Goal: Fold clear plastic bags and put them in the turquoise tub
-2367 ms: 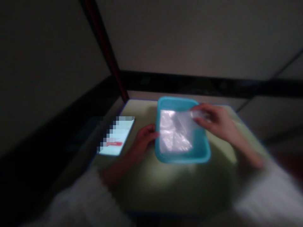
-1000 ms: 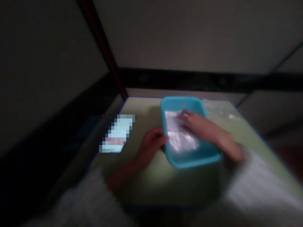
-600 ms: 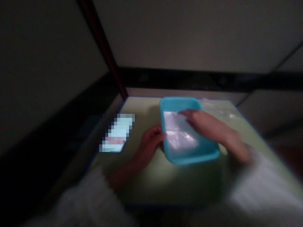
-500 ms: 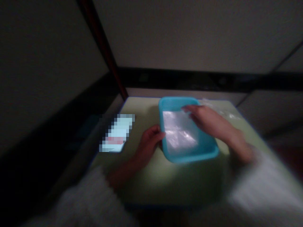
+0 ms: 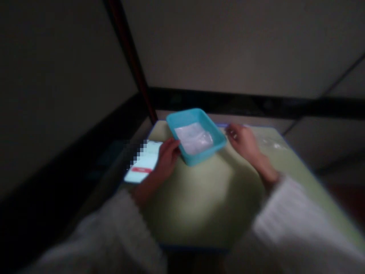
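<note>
A turquoise plastic tray [image 5: 203,155] sits turned at an angle towards the far side of the table. Flat inside it lies a clear, shiny plastic bag [image 5: 194,139]; its contents, if any, are too blurred to make out. My left hand [image 5: 169,156] is closed on the tray's left rim, thumb and fingers at the edge. Just right of the tray, my right hand [image 5: 243,140] is held with its fingers curled inward, apart from the rim. Whatever those fingers may hold is too small and blurred to name.
A lit phone [image 5: 142,163] lies at the table's left edge, beside my left wrist. Crumpled clear plastic [image 5: 272,142] rests at the far right. The pale green table [image 5: 199,209] has a blue edge, and a wall stands behind it.
The tray has moved left and farther away and has turned. My right hand has come out from over the tray to its right side. My left hand has moved left with the rim.
</note>
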{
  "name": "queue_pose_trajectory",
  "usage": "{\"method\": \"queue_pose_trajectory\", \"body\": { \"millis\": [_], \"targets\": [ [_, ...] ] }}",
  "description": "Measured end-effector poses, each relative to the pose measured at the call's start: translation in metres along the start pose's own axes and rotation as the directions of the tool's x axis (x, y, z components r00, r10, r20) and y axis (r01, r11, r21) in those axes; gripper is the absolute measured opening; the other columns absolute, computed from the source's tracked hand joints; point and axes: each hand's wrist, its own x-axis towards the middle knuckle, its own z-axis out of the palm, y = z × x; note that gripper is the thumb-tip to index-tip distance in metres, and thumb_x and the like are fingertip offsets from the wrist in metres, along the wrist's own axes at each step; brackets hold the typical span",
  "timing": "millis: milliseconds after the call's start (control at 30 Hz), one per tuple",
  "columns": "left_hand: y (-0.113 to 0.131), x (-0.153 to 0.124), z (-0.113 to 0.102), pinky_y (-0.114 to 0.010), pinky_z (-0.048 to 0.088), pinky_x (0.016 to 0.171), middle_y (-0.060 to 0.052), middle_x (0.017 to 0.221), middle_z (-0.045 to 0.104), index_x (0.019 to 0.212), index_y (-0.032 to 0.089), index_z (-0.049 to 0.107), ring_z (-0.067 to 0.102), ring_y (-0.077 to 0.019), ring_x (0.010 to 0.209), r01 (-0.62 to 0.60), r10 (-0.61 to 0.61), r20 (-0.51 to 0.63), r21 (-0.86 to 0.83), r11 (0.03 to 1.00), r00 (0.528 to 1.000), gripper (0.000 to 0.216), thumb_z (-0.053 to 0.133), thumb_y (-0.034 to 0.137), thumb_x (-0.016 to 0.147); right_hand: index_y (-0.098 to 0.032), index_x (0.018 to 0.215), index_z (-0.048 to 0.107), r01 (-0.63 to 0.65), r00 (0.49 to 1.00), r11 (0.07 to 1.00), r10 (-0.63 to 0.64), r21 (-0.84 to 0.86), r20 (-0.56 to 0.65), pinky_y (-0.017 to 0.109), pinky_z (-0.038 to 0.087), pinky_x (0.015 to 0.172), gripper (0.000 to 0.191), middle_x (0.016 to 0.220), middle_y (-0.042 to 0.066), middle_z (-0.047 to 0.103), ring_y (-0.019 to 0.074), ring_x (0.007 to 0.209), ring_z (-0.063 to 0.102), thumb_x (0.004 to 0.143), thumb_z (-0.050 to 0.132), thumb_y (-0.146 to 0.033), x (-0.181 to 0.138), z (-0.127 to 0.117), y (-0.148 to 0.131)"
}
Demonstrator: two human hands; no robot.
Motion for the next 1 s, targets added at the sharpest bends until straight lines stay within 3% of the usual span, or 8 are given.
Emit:
{"method": "queue_pose_trajectory", "body": {
  "millis": [333, 567, 700, 833, 1000],
  "targets": [
    [-0.006, 0.024, -0.002, -0.016, 0.042, 0.055, 0.005, 0.060, 0.054, 0.064, 0.015, 0.050, 0.052, -0.0045, 0.056, -0.053, 0.052, -0.018, -0.043, 0.998, 0.998, 0.022, 0.071, 0.018, 0.066, -0.016, 0.083, 0.065, 0.000, 0.990, 0.996, 0.013, -0.094, 0.142, 0.028, 0.038, 0.058, 0.023, 0.081, 0.010, 0.070, 0.0203, 0.068, 0.061, 0.077, 0.044, -0.012, -0.013, 0.031, 0.023],
    [-0.018, 0.033, -0.004, -0.015, 0.042, 0.057, 0.005, 0.058, 0.053, 0.064, 0.015, 0.048, 0.052, -0.0043, 0.055, -0.056, 0.056, 0.014, -0.024, 0.998, 0.998, 0.025, 0.072, 0.023, 0.069, -0.016, 0.083, 0.064, -0.033, 0.983, 0.988, 0.059, -0.150, 0.175, 0.028, 0.040, 0.061, 0.020, 0.081, 0.011, 0.069, 0.0204, 0.070, 0.061, 0.079, 0.045, -0.013, -0.028, 0.037, 0.039],
    [-0.021, 0.040, -0.006, -0.019, 0.047, 0.066, 0.002, 0.063, 0.057, 0.069, 0.015, 0.051, 0.057, -0.0064, 0.061, -0.063, 0.063, 0.030, -0.030, 0.998, 0.998, 0.021, 0.070, 0.025, 0.073, -0.013, 0.099, 0.062, -0.066, 0.987, 0.980, 0.092, -0.189, 0.134, 0.032, 0.044, 0.074, 0.024, 0.101, 0.016, 0.066, 0.0243, 0.088, 0.061, 0.084, 0.044, -0.018, -0.036, 0.040, 0.055],
    [-0.023, 0.036, -0.009, -0.026, 0.050, 0.077, -0.003, 0.072, 0.061, 0.076, 0.015, 0.055, 0.063, -0.0122, 0.075, -0.041, 0.041, 0.074, -0.008, 0.999, 0.996, 0.013, 0.064, 0.024, 0.077, -0.010, 0.122, 0.051, -0.112, 0.987, 0.965, 0.136, -0.236, 0.089, 0.047, 0.039, 0.091, 0.039, 0.126, 0.023, 0.053, 0.0322, 0.114, 0.049, 0.091, 0.041, -0.032, -0.048, 0.045, 0.072],
    [-0.027, 0.009, -0.005, -0.024, 0.048, 0.068, -0.002, 0.072, 0.063, 0.084, 0.015, 0.060, 0.062, -0.0122, 0.069, -0.013, -0.005, 0.146, 0.125, 0.992, 0.989, 0.016, 0.063, 0.027, 0.074, -0.012, 0.127, 0.046, -0.101, 0.982, 0.964, 0.136, -0.245, 0.131, 0.054, 0.038, 0.090, 0.045, 0.126, 0.023, 0.054, 0.0348, 0.117, 0.048, 0.093, 0.038, -0.040, -0.065, 0.048, 0.079]
  ]
}}
